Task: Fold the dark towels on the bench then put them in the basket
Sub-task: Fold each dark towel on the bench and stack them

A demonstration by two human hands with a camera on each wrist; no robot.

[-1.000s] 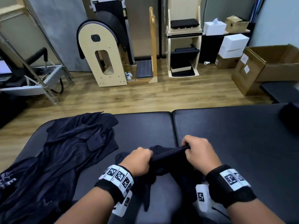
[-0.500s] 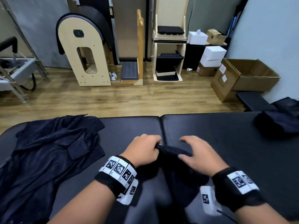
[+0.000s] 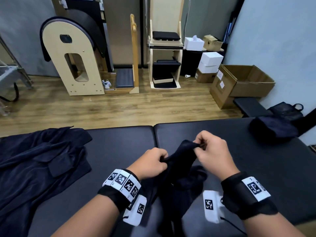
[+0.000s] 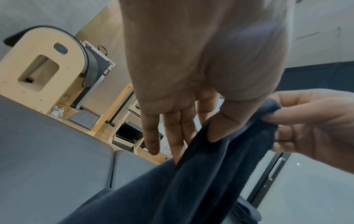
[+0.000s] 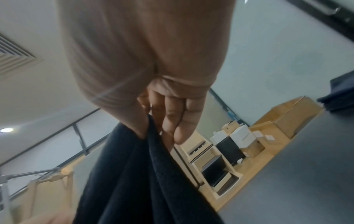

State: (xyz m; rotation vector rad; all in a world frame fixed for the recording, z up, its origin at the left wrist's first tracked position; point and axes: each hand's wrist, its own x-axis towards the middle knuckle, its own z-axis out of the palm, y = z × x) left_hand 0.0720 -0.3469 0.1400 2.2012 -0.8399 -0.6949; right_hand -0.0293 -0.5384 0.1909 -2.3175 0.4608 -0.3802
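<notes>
A dark towel [image 3: 181,161] hangs bunched between both hands above the black padded bench [image 3: 222,156]. My left hand [image 3: 152,161] pinches its edge between thumb and fingers, as the left wrist view shows on the towel [image 4: 216,163]. My right hand [image 3: 210,151] pinches the towel's upper end, slightly higher and farther out; the right wrist view shows that same towel [image 5: 138,174] hanging from the thumb and fingers. A pile of dark towels [image 3: 37,168] lies spread on the bench's left part. A dark basket [image 3: 287,112] sits off the bench's far right end.
A folded dark cloth [image 3: 271,129] rests at the bench's right end near the basket. Beyond the bench are wooden floor, a wooden arched barrel [image 3: 73,60], a wooden chair unit [image 3: 165,53] and open cardboard boxes [image 3: 242,82].
Both hands have lifted the towel off the bench; the right hand shifted from resting over it to pinching its upper end. The view panned right, bringing the basket into sight.
</notes>
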